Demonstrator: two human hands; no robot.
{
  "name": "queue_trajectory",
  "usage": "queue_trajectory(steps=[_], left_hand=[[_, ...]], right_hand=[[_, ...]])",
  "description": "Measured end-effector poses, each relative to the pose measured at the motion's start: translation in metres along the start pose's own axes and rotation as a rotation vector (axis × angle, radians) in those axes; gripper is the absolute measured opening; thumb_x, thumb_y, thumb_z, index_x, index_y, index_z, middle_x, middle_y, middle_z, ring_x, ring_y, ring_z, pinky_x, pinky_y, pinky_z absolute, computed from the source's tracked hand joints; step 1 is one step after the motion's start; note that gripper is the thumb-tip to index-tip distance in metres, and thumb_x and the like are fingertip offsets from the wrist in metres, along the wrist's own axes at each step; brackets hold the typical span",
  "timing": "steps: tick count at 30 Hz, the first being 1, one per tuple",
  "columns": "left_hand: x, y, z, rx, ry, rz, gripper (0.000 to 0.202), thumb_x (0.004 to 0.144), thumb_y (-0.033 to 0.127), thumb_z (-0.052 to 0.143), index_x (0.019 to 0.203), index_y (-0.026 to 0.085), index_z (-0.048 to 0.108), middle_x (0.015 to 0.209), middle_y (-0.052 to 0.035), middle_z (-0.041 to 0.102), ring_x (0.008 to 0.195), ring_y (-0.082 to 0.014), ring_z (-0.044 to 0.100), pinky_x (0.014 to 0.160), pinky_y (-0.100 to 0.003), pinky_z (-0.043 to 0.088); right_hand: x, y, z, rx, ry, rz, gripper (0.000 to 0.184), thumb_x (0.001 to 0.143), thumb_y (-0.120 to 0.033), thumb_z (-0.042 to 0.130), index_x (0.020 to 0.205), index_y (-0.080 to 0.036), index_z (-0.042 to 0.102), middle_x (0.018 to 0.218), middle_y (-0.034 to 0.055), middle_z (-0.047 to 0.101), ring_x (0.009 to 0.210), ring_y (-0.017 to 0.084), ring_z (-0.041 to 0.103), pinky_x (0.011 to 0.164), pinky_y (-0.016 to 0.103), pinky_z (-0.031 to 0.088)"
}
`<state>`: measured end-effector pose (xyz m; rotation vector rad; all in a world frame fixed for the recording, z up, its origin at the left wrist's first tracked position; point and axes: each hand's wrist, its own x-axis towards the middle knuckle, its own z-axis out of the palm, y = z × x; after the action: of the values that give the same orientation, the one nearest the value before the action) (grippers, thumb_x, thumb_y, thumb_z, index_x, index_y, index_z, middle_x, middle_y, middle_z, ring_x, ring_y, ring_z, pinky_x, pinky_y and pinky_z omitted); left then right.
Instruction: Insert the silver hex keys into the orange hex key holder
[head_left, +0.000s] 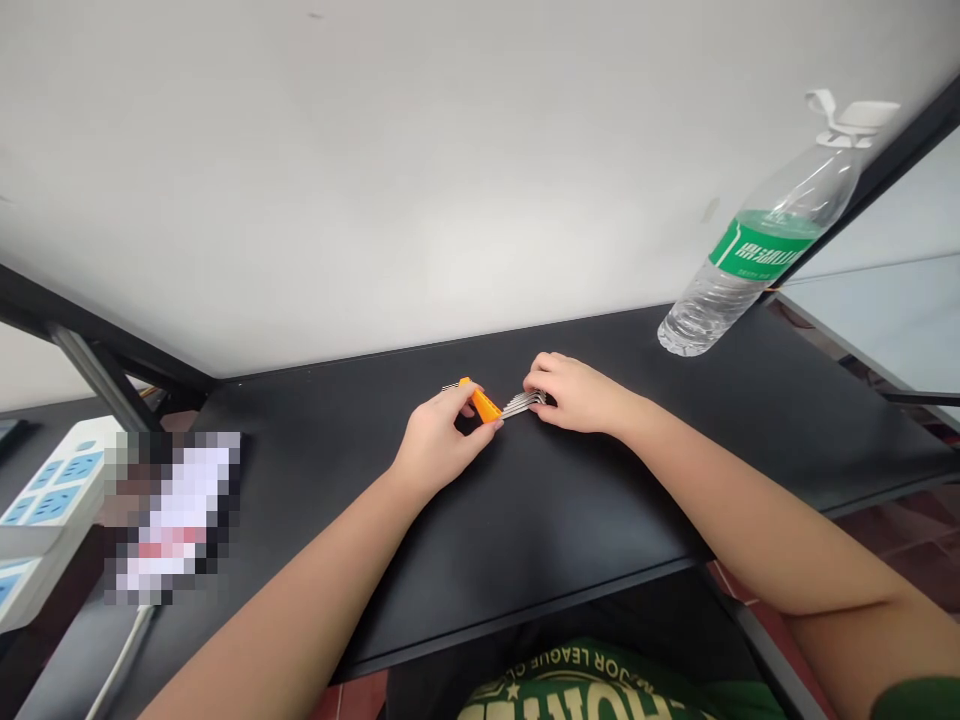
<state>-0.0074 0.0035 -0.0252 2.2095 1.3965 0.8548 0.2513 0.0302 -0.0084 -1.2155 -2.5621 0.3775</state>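
Observation:
An orange holder (485,405) with a set of silver hex keys (523,403) lies near the middle of the black desk (555,510). My left hand (437,440) is closed on the orange holder, thumb and fingers pinching it. My right hand (576,392) rests on the desk just right of it, fingers curled and pinching the ends of the silver keys. More metal tips stick out to the left of the holder behind my left fingers.
A clear plastic water bottle (757,255) with a green label stands at the desk's back right. A white power strip (45,500) and a blurred-out flat object (176,515) lie at the left. A white wall rises behind the desk.

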Motion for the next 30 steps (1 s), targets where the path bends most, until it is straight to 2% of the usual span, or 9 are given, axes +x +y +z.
queue_trajectory(steps=[4,8,13,23,27,30], left_hand=[[0.000,-0.002,0.000,-0.014,0.012,-0.013,0.029,0.084,0.039,0.075,0.109,0.027,0.069,0.096,0.0001,0.074,0.087,-0.0189,0.070,0.088,-0.035,0.058],[0.000,-0.004,0.001,-0.013,0.019,-0.006,0.027,0.085,0.038,0.074,0.109,0.027,0.070,0.098,0.0001,0.074,0.088,-0.0191,0.071,0.087,-0.035,0.058],[-0.001,-0.004,0.001,0.003,0.025,0.027,0.032,0.086,0.037,0.072,0.116,0.026,0.067,0.097,-0.0003,0.073,0.087,-0.0187,0.069,0.085,-0.034,0.057],[-0.002,-0.004,0.001,0.018,0.034,0.034,0.037,0.086,0.038,0.073,0.120,0.027,0.065,0.094,0.0003,0.072,0.084,-0.0187,0.068,0.081,-0.034,0.057],[-0.001,-0.003,0.001,0.019,0.031,0.027,0.036,0.086,0.040,0.073,0.119,0.027,0.066,0.094,-0.0003,0.072,0.084,-0.0191,0.069,0.081,-0.034,0.057],[-0.001,-0.003,0.000,0.019,0.038,0.014,0.036,0.086,0.039,0.073,0.118,0.027,0.066,0.096,-0.0004,0.072,0.085,-0.0188,0.069,0.081,-0.034,0.057]], right_hand=[[0.001,-0.004,0.002,0.006,-0.021,-0.041,0.008,0.091,-0.015,0.065,0.092,-0.020,0.072,0.108,0.0088,0.062,0.100,0.023,0.058,0.089,0.037,0.046],[0.003,-0.009,0.007,-0.024,-0.055,-0.016,0.012,0.092,-0.012,0.060,0.086,-0.018,0.069,0.103,0.0087,0.062,0.096,0.023,0.056,0.086,0.036,0.045],[0.004,-0.008,0.010,-0.070,-0.026,-0.031,0.012,0.093,-0.012,0.059,0.098,-0.018,0.069,0.101,0.0085,0.062,0.094,0.022,0.057,0.083,0.034,0.044],[0.000,-0.020,0.007,-0.346,-0.073,-0.053,0.015,0.094,-0.015,0.060,0.085,-0.017,0.072,0.093,0.0109,0.064,0.083,0.023,0.059,0.077,0.037,0.040],[0.001,-0.020,0.008,-0.388,-0.054,-0.066,0.019,0.096,-0.015,0.057,0.083,-0.016,0.072,0.093,0.0112,0.065,0.082,0.022,0.060,0.075,0.037,0.038],[0.000,-0.017,0.005,-0.345,0.011,-0.069,0.016,0.094,-0.013,0.056,0.084,-0.016,0.069,0.094,0.0102,0.066,0.084,0.022,0.060,0.073,0.035,0.038]])
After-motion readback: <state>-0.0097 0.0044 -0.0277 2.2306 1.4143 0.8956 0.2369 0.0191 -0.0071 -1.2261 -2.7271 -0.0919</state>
